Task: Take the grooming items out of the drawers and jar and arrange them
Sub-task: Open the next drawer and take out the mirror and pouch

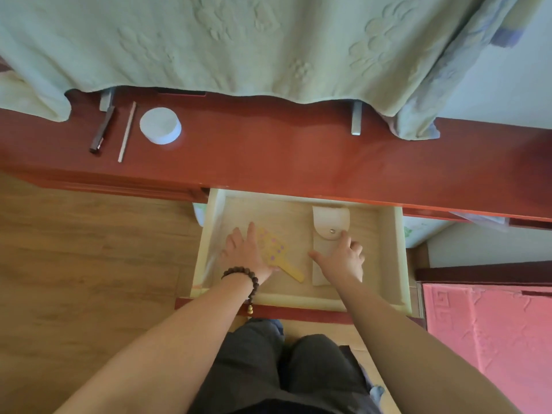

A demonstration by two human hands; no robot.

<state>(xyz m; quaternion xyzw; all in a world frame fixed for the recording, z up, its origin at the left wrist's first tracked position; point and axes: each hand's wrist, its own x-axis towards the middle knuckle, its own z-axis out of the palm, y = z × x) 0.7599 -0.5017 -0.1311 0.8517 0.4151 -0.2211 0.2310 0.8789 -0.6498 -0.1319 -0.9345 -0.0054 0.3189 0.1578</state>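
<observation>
Drawer point(397, 249) contents, as I read them: yellow comb point(276, 252) under my flat, spread left hand point(248, 252), handle slanting toward me and rightward; snap pouch point(330, 225) lengthwise beneath my loosely curled right hand point(343, 258).

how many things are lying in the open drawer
2: a yellow paddle brush on the drawer's left under the left hand, and a beige snap pouch on its right under the right hand.

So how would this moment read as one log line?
drawer open | left hand on yellow brush | right hand on beige pouch
</observation>
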